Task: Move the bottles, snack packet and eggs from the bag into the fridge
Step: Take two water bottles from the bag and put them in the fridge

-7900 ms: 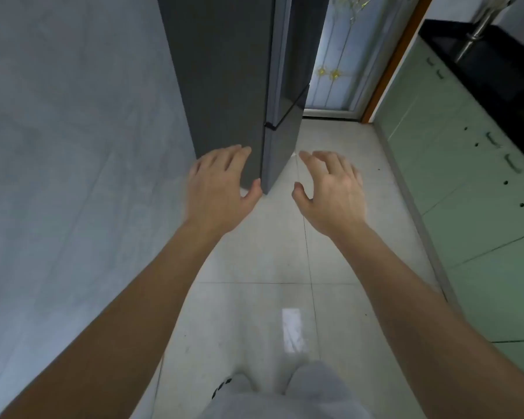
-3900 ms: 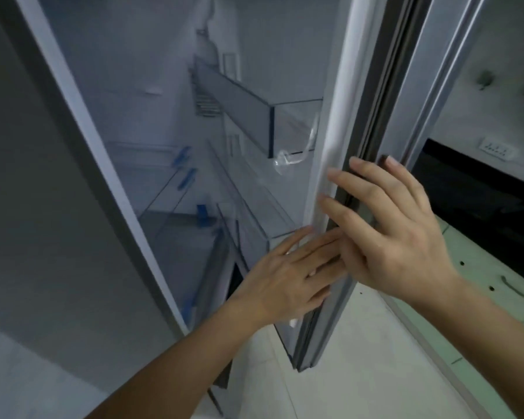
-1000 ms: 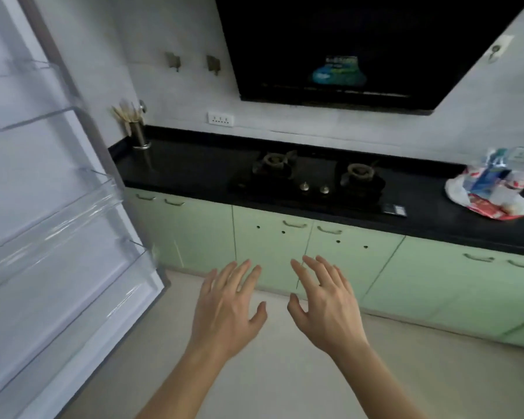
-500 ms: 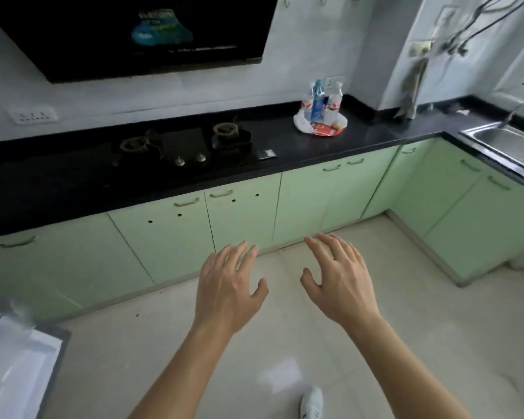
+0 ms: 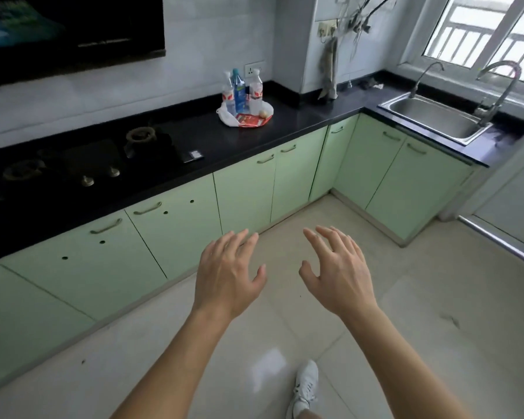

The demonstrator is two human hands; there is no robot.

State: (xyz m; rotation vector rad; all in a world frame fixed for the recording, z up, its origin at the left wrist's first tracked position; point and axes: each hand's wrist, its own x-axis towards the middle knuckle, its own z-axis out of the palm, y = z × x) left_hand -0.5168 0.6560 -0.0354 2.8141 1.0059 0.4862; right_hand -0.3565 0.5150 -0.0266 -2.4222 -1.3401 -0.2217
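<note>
Two hands hang over the floor [image 5: 421, 297] and hold nothing. The left hand [image 5: 227, 276] and the right hand [image 5: 336, 273] have their fingers [image 5: 318, 238] spread wide. Far past the fingers, a white bag [image 5: 228, 117] sits on the black bench [image 5: 300, 116]. Three bottles [image 5: 239, 92] stand in it, with a red snack packet [image 5: 250, 120] and an egg [image 5: 264, 113].

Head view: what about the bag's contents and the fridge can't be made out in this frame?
- One egg shows beside the bottles. Whether more lie in the bag can't be told: its folds hide them, and it is too small in the view.
- The snack packet is red, but its print is too small to read.
- The fridge lies outside the frame, so its door state is unknown.
</note>
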